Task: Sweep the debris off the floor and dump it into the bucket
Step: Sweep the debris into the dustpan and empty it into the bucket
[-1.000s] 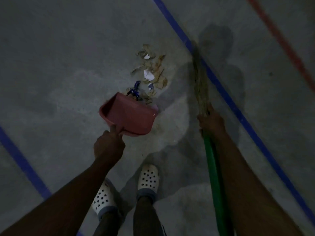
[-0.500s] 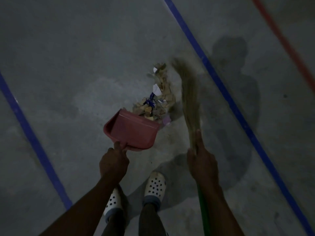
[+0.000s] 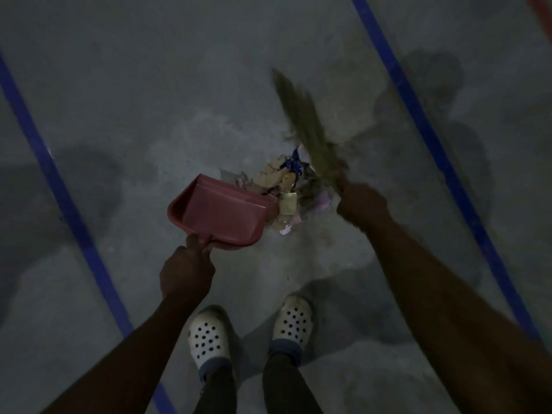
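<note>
Two hands are at work here. The left hand (image 3: 186, 271) is curled tight round the short handle of a red dustpan (image 3: 219, 213), thumb on top, holding the pan with its open mouth turned towards the rubbish. The right hand (image 3: 361, 204), blurred, is closed round the broom (image 3: 304, 124) just where the straw bristles begin. The bristles reach away from the person, up and to the left of that hand, and show only as a smear.

Between pan and broom lies the debris (image 3: 283, 186), a small heap of tan paper scraps, a pale pink bit and a twisted blue wrapper. It sits on the concrete floor (image 3: 209, 70) against the right end of the pan's front edge, and the lower bristles are just beside it.

Nearer me stand the person's white holed clogs (image 3: 209, 336), below dark trouser legs. A blue line (image 3: 59, 180) crosses the floor on the left, another blue line (image 3: 418, 115) on the right, and a red line (image 3: 540, 13) clips the far corner.
</note>
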`<state>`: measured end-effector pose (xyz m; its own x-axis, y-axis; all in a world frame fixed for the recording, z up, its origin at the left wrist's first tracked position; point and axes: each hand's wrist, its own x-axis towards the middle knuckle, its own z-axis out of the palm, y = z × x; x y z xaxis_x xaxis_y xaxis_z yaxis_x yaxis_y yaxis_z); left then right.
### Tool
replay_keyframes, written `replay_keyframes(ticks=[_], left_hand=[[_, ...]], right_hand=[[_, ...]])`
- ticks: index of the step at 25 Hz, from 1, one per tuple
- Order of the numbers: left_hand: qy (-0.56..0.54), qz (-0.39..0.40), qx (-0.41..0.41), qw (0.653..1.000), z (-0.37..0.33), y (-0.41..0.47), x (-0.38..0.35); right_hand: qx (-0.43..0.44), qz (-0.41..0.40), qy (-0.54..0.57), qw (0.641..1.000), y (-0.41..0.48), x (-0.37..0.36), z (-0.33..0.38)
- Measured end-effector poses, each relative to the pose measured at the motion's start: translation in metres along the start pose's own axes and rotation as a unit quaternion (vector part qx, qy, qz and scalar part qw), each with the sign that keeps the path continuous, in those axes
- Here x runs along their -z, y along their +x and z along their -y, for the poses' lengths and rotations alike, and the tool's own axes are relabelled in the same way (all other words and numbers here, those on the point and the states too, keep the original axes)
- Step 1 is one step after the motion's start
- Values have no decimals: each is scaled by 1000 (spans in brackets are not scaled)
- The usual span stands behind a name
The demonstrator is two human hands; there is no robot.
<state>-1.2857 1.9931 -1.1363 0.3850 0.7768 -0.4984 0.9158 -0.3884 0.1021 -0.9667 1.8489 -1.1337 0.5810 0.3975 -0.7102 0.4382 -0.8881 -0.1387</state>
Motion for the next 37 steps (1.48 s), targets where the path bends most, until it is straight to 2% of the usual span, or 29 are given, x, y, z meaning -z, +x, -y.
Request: replay_keyframes(ticks=[3,5,9,11,13,16,19,22,27,31,33,37], left_hand=[[-3,34,5,999,18,-22,27],[17,49,5,999,27,-27,37],[28,13,-20,999,38,-10,28],[42,-3,-29,999,48,1,14],[57,5,-51,997,53,4,8],[67,15,-68,995,60,-9,22],[65,29,-88,994,76,-24,45],[78,37,-118,989,99,-27,44],[94,41,-121,987,152,-3,-17],[78,60,-122,988,189,35,-64],[79,50,-146,985,178,58,-76],[62,38,-192,979,111,101,-88]], right_hand=[[14,-42,57,997,-103,-10,-15],[21,-78,87,993,-123,-6,-17],[-55,-96,168,980,-43,2,9],[-75,-60,192,977,-3,-12,24],[-62,-4,156,986,-5,-41,30],[-41,52,131,989,-81,-77,23],[-39,-17,162,986,-163,-76,3],[-71,-66,203,974,-199,-64,-20],[-142,-86,227,960,-129,-90,-59],[-168,-15,226,959,-65,-149,-75],[-162,27,235,958,-52,-177,-65],[-124,44,246,960,-41,-197,-44]])
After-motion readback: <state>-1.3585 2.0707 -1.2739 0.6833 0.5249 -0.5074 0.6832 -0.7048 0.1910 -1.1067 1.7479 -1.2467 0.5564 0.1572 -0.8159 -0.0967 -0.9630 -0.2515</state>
